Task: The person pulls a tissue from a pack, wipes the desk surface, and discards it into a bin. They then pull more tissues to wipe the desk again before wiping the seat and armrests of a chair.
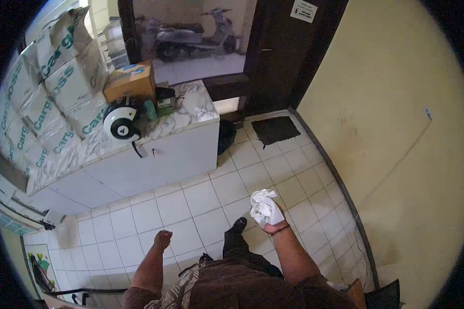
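Note:
A crumpled white bundle (264, 207), like tissue or thin paper, is held up in my right hand (277, 224) over the tiled floor. Its folds hide most of the fingers, and a dark band circles that wrist. My left hand (163, 239) hangs lower and to the left, its fingers curled in, with nothing visible in them. Beneath it are only floor tiles. Between the two arms, one of my feet in a black shoe (238, 225) is set forward.
A white cabinet (185, 147) with a marbled top runs along the left, bearing wrapped boxes (69, 77), a brown carton (130, 82) and a black-and-white helmet (121, 126). Ahead are a dark door (273, 56) and a black mat (276, 131). A yellow wall (386, 103) bounds the right.

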### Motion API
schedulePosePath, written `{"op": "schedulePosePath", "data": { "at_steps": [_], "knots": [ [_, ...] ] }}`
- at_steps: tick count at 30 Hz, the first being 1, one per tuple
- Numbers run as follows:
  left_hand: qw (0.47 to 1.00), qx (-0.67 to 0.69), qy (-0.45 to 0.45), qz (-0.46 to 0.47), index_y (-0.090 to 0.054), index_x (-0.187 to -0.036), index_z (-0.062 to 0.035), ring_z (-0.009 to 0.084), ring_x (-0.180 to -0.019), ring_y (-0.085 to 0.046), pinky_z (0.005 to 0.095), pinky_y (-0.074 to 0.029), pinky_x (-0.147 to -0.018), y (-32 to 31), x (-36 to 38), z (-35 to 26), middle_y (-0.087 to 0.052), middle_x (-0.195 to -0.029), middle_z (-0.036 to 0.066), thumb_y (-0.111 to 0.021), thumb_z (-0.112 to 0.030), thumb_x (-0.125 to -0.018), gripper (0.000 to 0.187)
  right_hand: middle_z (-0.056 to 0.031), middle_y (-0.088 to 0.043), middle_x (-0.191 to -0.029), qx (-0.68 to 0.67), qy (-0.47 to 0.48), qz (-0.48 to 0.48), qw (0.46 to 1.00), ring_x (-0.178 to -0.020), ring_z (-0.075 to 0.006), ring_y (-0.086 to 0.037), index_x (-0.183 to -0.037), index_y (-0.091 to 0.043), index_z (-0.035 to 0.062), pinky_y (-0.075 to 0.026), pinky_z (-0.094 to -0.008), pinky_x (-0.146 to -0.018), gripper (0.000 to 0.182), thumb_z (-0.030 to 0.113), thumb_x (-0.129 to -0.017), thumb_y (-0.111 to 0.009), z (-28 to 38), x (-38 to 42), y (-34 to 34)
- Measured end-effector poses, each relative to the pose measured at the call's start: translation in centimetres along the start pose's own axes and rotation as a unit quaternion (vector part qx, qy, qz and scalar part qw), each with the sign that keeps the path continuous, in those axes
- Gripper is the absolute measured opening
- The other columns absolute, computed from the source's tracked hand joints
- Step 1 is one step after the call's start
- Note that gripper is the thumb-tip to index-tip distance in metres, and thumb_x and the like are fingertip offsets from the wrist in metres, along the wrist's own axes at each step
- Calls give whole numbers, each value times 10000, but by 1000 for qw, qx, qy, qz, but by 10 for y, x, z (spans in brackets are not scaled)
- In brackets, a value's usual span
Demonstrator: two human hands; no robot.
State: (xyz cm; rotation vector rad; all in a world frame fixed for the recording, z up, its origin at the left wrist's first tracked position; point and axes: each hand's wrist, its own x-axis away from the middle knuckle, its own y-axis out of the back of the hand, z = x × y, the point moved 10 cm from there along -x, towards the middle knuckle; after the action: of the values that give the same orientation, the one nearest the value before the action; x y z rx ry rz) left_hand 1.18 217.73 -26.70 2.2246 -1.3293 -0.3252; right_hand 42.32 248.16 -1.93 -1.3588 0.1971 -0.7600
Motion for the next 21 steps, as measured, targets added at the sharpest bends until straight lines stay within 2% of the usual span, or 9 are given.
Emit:
{"op": "schedulePosePath", "data": {
  "at_steps": [2,4,6,7,8,9,13,19,21],
  "knots": [
    [960,-191,-207,2,-644,-783,-69,322,-638,-637,443,-537,-662,-18,-19,-51,-651,-719,135,-514,-276,-955,299,-1,-593,-929,-24,18,35,999,-809,-152,-617,-1012,-560,151,-532,-314,-688,129,86,-903,-582,31,-27,-6],
    [981,-181,-7,74,-665,-831,-49,345,-691,-650,446,-548,-697,-40,-22,-13,-676,-796,153,-504,-268,-957,300,-1,-580,-906,-55,24,56,997,-770,-139,-596,-989,-557,149,-525,-300,-643,121,78,-894,-582,61,-60,6],
    [965,-222,-12,137,-685,-876,-48,350,-727,-658,462,-550,-653,-58,-1,-25,-678,-790,161,-565,-274,-930,261,0,-548,-873,43,75,148,985,-719,-129,-561,-956,-547,147,-510,-291,-599,117,65,-880,-583,102,-82,-10],
    [979,-10,132,153,-691,-936,-44,332,-748,-668,457,-554,-641,-57,18,-16,-681,-824,153,-624,-262,-885,234,1,-516,-841,-10,66,136,988,-667,-122,-525,-926,-531,137,-497,-290,-576,117,50,-867,-582,115,-94,-10],
    [929,205,264,157,-698,-996,-40,313,-770,-678,452,-557,-628,-61,35,-16,-685,-857,145,-684,-250,-840,262,1,-516,-841,-17,65,144,987,-667,-122,-525,-926,-531,137,-497,-290,-576,117,50,-867,-582,131,-108,-17],
    [917,198,307,160,-698,-1000,-39,309,-769,-679,449,-558,-627,-66,43,-19,-685,-857,142,-689,-248,-836,266,-5,-522,-844,4,62,96,993,-696,-120,-540,-911,-529,133,-499,-280,-575,113,49,-862,-586,144,-123,-11],
    [925,-3,335,179,-699,-1015,-36,294,-768,-681,436,-559,-622,-77,41,-20,-687,-855,133,-707,-244,-821,285,-7,-536,-879,8,31,34,999,-747,-135,-563,-941,-531,137,-515,-282,-615,137,33,-864,-577,179,-186,8],
    [925,-3,346,160,-699,-1038,-31,270,-767,-683,416,-560,-615,-96,-34,-30,-689,-852,119,-734,-237,-799,318,10,-558,-925,-54,9,12,998,-843,-137,-586,-993,-542,140,-530,-291,-703,167,25,-878,-580,222,-299,-9],
    [930,-2,332,159,-700,-1046,-29,262,-766,-684,410,-561,-613,-95,-76,-30,-689,-851,114,-743,-235,-792,330,5,-595,-956,-27,18,59,998,-862,-147,-594,-1021,-573,152,-511,-314,-716,155,100,-885,-626,231,-340,-11]
  ]
}}
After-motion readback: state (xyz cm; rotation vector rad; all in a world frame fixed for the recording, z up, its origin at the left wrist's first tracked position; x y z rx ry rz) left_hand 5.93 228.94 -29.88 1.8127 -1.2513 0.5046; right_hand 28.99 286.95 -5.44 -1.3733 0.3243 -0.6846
